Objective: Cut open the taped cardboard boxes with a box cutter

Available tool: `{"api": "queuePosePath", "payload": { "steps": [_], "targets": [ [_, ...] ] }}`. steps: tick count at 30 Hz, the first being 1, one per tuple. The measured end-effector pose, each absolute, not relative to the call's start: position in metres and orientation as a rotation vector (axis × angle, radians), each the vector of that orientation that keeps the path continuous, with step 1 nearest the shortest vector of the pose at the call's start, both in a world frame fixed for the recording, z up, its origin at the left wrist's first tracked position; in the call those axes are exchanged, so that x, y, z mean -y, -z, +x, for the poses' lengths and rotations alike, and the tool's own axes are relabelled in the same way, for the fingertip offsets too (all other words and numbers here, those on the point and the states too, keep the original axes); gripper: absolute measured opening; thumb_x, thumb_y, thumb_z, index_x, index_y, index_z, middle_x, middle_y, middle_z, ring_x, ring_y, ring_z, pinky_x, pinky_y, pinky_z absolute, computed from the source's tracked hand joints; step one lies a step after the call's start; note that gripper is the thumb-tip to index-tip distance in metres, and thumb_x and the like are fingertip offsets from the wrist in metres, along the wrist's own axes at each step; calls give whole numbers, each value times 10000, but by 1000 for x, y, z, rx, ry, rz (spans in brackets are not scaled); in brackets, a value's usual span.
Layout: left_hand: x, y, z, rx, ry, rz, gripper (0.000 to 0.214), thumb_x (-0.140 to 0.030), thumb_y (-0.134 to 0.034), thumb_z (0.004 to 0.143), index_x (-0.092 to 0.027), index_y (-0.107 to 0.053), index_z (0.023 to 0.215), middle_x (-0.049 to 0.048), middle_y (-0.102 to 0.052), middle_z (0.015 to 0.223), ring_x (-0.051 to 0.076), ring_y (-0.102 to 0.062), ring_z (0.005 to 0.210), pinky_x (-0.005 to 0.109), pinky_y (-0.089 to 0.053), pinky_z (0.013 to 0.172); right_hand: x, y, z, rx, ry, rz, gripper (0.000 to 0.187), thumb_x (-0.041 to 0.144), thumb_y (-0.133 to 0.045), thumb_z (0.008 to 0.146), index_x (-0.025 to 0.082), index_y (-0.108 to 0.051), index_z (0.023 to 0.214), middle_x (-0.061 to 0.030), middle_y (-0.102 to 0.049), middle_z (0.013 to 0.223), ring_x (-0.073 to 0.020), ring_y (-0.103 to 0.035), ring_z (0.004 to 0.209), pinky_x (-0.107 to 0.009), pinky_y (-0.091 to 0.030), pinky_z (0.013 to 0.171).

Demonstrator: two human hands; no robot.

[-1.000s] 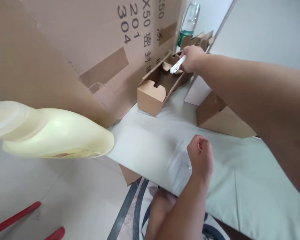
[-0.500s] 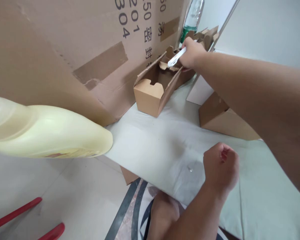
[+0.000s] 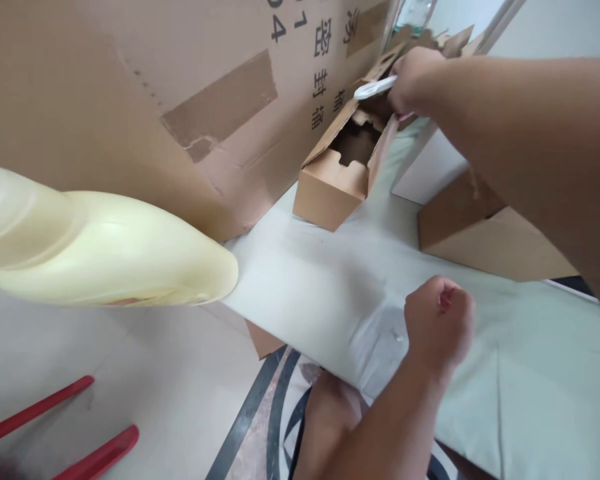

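My right hand (image 3: 414,79) is closed around a slim white tool (image 3: 375,88), whose rounded end points left above a brown cardboard box (image 3: 329,197). The fingers reach the box's right wall near its far end; the exact contact is hidden. The box's top gapes, with notched flaps bent inward. My left hand (image 3: 439,327) is a fist over the pale green covered surface (image 3: 310,280), beside a crumpled, see-through patch that looks like plastic film (image 3: 380,340). Whatever the left fist holds, if anything, is hidden.
A big printed carton (image 3: 220,173) stands along the left. A pale yellow bottle (image 3: 145,247) is at the near left edge. Another brown box (image 3: 500,240) lies right, beside a white box (image 3: 427,163). Red bars (image 3: 100,457) and a clear bottle (image 3: 415,15) also show.
The view has shifted, so the box appears farther right. The white tool's free end has swung up and left over the box, and the near flap has tilted inward. My left fist stays put.
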State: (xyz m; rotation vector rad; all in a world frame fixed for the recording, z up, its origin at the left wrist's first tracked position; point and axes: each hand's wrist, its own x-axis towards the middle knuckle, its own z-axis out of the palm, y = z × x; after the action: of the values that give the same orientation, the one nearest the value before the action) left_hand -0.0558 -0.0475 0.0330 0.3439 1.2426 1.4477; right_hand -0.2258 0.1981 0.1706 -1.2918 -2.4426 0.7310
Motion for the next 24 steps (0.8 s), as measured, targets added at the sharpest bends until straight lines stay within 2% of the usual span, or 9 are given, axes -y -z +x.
{"api": "queuePosePath", "payload": {
  "steps": [2,4,7,9,11,14,16,20,24],
  "targets": [
    [48,-33,-50,-1243,-1423,408,188,-193,-544,839,-205,-495,658,-28,-485,616,126,-441,638,270,-311,623,-186,-173,-209,2568,-402,-1460,428,402,-428,1114,100,-656,1313,-65,-638,1348,-296,-629,1280,-449,-545,1047],
    [50,-35,-45,-1230,-1382,491,178,-215,-546,835,-208,-500,664,-27,-496,621,132,-453,643,271,-313,624,-171,-175,-192,2686,-126,-1501,393,414,-559,1066,130,-649,1322,-86,-645,1359,-275,-651,1240,-471,-566,1036],
    [54,-39,-38,-1222,-1330,631,170,-260,-548,833,-217,-510,674,-31,-484,611,141,-458,642,277,-321,627,-150,-180,-170,2874,73,-1335,416,428,-682,995,166,-645,1316,-103,-659,1347,-256,-671,1186,-486,-596,1001],
    [57,-40,-34,-1227,-1310,717,157,-282,-544,831,-223,-521,687,-34,-485,611,145,-459,639,282,-327,632,-141,-184,-157,2972,99,-1178,327,347,-708,974,175,-671,1249,-80,-694,1241,-238,-677,1137,-445,-582,991],
    [59,-42,-27,-1243,-1287,795,150,-291,-535,833,-228,-527,697,-33,-498,618,150,-463,639,287,-330,642,-136,-187,-145,3019,98,-1070,226,165,-733,900,199,-694,1120,-38,-706,1049,-221,-674,1054,-382,-545,951],
    [61,-41,-12,-1252,-1237,871,152,-290,-524,836,-232,-525,696,-24,-531,643,160,-480,654,290,-327,645,-136,-187,-128,3034,91,-990,309,-16,-694,764,242,-649,928,0,-630,841,-202,-640,909,-332,-478,843],
    [60,-40,-1,-1232,-1208,893,151,-291,-530,833,-233,-526,694,-17,-548,659,163,-487,659,288,-327,638,-138,-184,-117,3026,75,-978,302,-11,-669,753,254,-608,884,6,-590,792,-189,-613,841,-324,-449,795],
    [58,-41,13,-1221,-1166,932,140,-288,-539,834,-233,-553,706,-17,-571,674,161,-500,667,281,-344,653,-132,-178,-98,2951,31,-1112,225,128,-705,795,262,-575,921,-6,-583,803,-193,-606,802,-327,-440,738],
    [55,-43,15,-1215,-1175,977,158,-290,-528,836,-229,-546,691,-23,-551,650,160,-498,678,278,-346,660,-107,-181,-75,2900,-69,-1347,337,129,-763,718,263,-519,909,-31,-590,826,-259,-625,845,-351,-439,713]
  ]
}}
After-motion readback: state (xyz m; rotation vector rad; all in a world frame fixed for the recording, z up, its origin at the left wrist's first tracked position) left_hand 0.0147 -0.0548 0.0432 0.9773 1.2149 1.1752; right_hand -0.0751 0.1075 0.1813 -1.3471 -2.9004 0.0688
